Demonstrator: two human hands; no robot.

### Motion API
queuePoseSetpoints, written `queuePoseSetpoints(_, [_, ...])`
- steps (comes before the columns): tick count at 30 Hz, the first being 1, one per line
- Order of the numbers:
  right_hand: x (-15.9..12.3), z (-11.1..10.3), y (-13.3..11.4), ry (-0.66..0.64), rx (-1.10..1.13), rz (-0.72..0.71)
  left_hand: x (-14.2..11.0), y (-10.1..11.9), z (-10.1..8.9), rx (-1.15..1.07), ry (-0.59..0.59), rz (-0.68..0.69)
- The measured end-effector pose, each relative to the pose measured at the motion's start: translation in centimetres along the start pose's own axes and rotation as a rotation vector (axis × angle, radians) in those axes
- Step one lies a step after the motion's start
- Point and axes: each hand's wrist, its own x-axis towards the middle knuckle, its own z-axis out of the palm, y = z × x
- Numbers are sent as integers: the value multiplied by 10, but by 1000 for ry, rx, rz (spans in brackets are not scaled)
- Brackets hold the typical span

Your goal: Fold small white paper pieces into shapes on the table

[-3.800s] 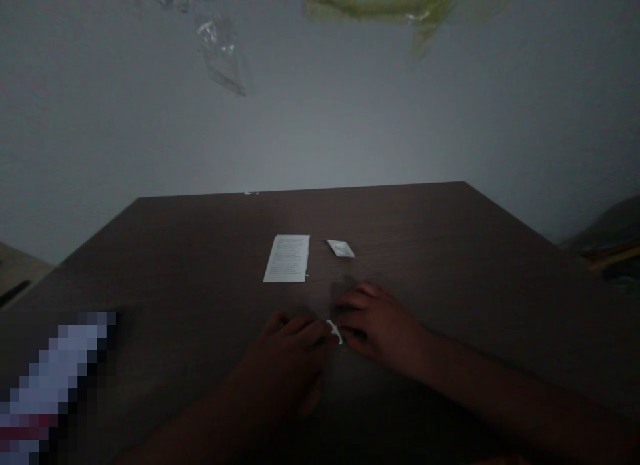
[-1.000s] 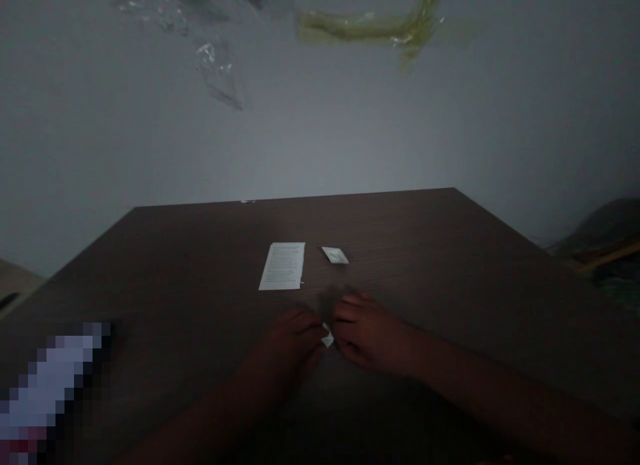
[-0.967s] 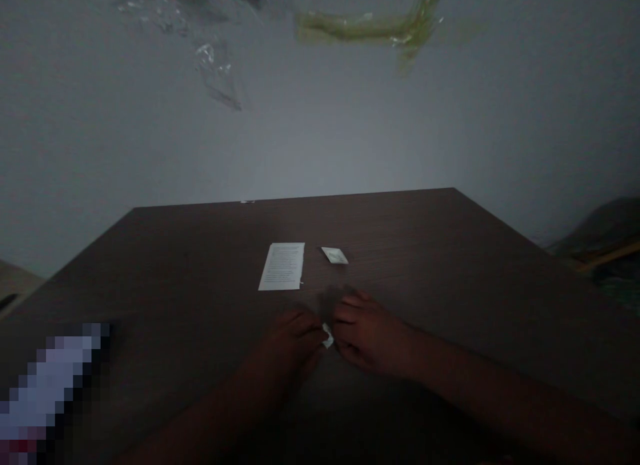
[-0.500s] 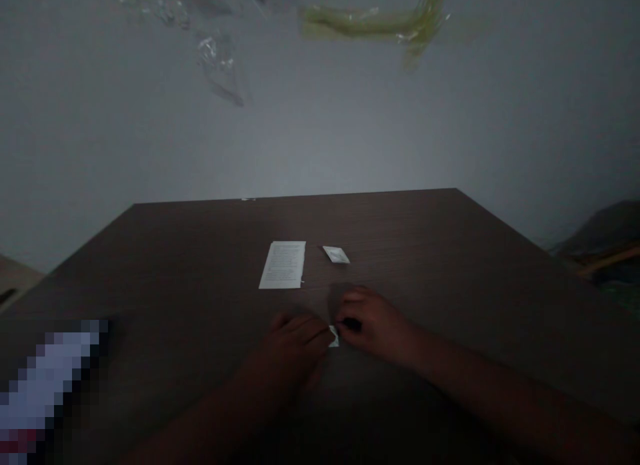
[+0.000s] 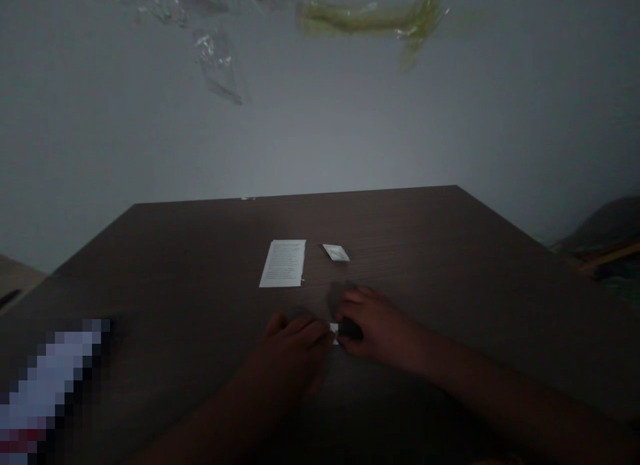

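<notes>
A small folded-looking piece of white paper point(image 5: 335, 328) lies low over the table between my two hands. My left hand point(image 5: 299, 345) is closed, its fingertips pinching the left side of the paper. From the other side my right hand point(image 5: 373, 325) curls in, thumb and fingers meeting the paper's right edge, with a dark gap inside the curl. My fingers hide much of the paper, and the dim light blurs its details. Beyond my hands lie a printed white sheet point(image 5: 283, 264) and a smaller folded white paper point(image 5: 337, 253).
The dark wooden table point(image 5: 190, 252) meets a pale wall point(image 5: 320, 132) at its far edge. Yellowish tape point(image 5: 360, 20) and clear plastic point(image 5: 217, 62) are stuck on the wall. A blurred-out pale object point(image 5: 45, 385) sits at the left front.
My right thumb and fingers have spread slightly apart at the paper, widening the gap in the curl. The left hand has shifted only a little. The sheets on the table stay put.
</notes>
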Motion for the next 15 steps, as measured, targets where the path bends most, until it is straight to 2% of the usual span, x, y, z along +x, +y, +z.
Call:
queuePoseSetpoints(6, [-1, -3, 9, 33, 87, -54, 0, -12, 3, -69, 104, 93])
queuePoseSetpoints(9, [4, 0, 16, 66, 82, -110, 0, -16, 5, -95, 176, 86])
queuePoseSetpoints(15, [7, 8, 22, 79, 40, -145, 2, -21, 18, -113, 177, 134])
